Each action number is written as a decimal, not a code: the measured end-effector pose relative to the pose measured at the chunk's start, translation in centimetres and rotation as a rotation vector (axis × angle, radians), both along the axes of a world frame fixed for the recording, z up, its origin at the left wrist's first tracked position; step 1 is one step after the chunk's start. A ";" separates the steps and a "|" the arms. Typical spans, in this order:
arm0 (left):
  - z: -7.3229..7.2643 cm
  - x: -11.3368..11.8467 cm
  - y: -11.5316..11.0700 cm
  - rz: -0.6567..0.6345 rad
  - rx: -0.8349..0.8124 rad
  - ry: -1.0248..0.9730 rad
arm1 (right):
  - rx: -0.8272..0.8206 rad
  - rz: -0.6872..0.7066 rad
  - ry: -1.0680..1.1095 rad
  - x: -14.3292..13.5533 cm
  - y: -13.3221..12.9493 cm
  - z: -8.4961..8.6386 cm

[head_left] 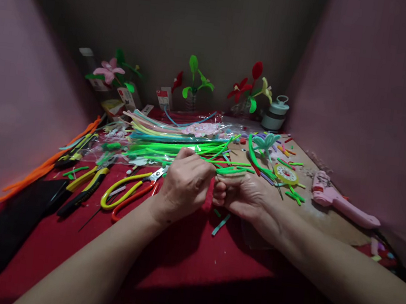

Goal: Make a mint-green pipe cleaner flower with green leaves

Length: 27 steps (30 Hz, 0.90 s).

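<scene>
i see a narrow nook: pinkish-mauve side walls (375, 95) close in left and right, and a dim grey back wall (219, 24) stands behind. a red cloth (181, 259) covers the tabletop (328, 223), bare brown at right. the light is low and uneven.

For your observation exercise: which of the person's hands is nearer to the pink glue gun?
Right. The right hand is at the table's middle, with the glue gun off to its right. The left hand sits beyond it, farther left, beside the scissors.
</scene>
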State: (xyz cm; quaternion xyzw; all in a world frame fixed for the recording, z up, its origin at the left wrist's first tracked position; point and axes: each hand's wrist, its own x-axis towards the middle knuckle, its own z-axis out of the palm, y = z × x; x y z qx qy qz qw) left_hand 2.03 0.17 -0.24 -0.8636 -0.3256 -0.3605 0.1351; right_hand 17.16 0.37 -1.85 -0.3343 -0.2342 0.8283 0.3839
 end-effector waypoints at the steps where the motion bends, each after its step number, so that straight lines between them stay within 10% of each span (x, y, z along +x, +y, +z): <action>1: 0.0 0.1 -0.1 0.013 0.028 0.034 | -0.030 -0.010 0.015 0.0 -0.2 0.0; 10: 0.1 0.0 0.1 0.076 0.079 0.182 | 0.012 0.051 -0.038 1.0 0.1 -0.3; 17: 0.0 -0.8 1.2 0.010 -0.002 0.259 | 0.598 -0.433 -0.539 3.4 -0.5 2.1; 21: 0.3 -0.7 0.9 -0.022 -0.017 0.272 | 1.052 -0.130 -1.024 2.6 -0.8 3.6; 27: 0.4 -0.7 0.7 -0.056 -0.069 0.335 | 0.995 0.158 -1.094 1.6 0.6 2.5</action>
